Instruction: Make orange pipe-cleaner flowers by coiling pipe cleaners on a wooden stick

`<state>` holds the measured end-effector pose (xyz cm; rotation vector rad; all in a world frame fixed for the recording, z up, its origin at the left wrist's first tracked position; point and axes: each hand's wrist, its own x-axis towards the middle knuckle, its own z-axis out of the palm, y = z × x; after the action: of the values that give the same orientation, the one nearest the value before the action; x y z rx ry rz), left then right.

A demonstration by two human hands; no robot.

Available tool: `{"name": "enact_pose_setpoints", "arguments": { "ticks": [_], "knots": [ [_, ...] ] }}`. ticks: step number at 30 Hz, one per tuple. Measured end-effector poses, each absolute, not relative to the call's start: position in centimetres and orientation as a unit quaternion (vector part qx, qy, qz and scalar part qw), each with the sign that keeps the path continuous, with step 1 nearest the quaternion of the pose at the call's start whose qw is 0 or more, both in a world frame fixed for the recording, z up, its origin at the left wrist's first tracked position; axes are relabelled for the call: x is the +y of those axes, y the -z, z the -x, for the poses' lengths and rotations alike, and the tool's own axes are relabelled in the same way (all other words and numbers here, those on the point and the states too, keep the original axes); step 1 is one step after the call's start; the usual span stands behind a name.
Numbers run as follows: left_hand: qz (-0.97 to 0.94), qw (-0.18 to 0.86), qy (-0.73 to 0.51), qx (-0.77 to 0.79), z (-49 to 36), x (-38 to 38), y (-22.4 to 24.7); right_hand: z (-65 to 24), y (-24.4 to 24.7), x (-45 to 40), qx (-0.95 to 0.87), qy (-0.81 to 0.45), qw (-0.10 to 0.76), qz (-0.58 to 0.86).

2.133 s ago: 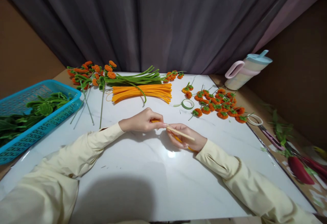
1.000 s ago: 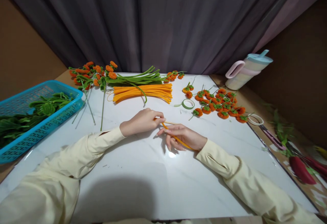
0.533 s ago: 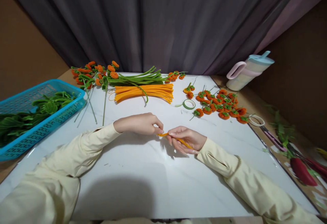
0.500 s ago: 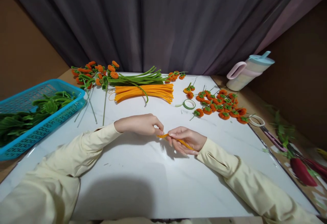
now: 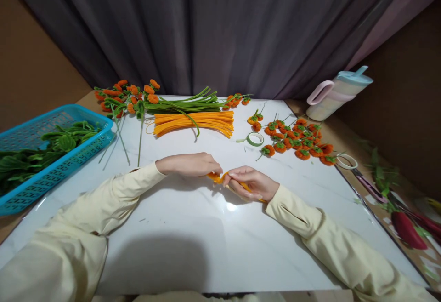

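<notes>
An orange pipe cleaner (image 5: 217, 179) stretches between my two hands over the middle of the white table. My left hand (image 5: 193, 164) pinches its left end, which looks bent or curled under the fingertips. On the other side, my right hand (image 5: 251, 182) has fingers closed around the strand, and its tail runs past the palm toward the wrist. Beyond the hands lies a bundle of orange pipe cleaners (image 5: 195, 124), with green pipe cleaners (image 5: 188, 103) behind it. A roll of green tape (image 5: 255, 139) rests to the right of the bundle.
A blue basket (image 5: 69, 159) with green leaves stands at left. Orange flower heads (image 5: 299, 139) lie at right, finished-looking orange flowers (image 5: 127, 94) at back left. A tumbler (image 5: 339, 94), a white tape ring (image 5: 347, 161), scissors (image 5: 368, 187) and a red bundle (image 5: 408, 230) line the right edge.
The pipe cleaner's left end, thin and nearly straight before, now shows a thicker curl by my left fingers. My right fingers have closed in further, and the view has shifted slightly.
</notes>
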<state>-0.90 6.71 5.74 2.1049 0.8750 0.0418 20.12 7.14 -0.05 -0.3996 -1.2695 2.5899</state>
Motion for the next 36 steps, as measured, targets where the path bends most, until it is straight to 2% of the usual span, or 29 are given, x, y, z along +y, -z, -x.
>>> {"name": "enact_pose_setpoints", "arguments": {
  "ticks": [6,16,23,30,36],
  "knots": [
    [-0.818,0.434,0.017,0.378,1.0,6.0,-6.1,-20.1,0.2,7.2,-0.425,-0.887,0.115,0.138],
    [-0.822,0.451,-0.079,0.337,0.8,6.0,-7.2,-20.0,0.5,7.4,-0.401,-0.894,0.098,0.172],
    [-0.811,0.405,-0.144,0.398,0.3,5.4,-6.7,-19.8,-0.1,7.1,-0.429,-0.874,0.110,0.200],
    [-0.844,0.366,-0.177,0.350,0.2,5.3,-6.4,-19.9,0.1,7.2,-0.459,-0.865,0.118,0.164],
    [-0.839,0.326,-0.208,0.382,0.2,5.7,-6.0,-19.7,-0.2,6.9,-0.497,-0.846,0.124,0.150]
  ]
}}
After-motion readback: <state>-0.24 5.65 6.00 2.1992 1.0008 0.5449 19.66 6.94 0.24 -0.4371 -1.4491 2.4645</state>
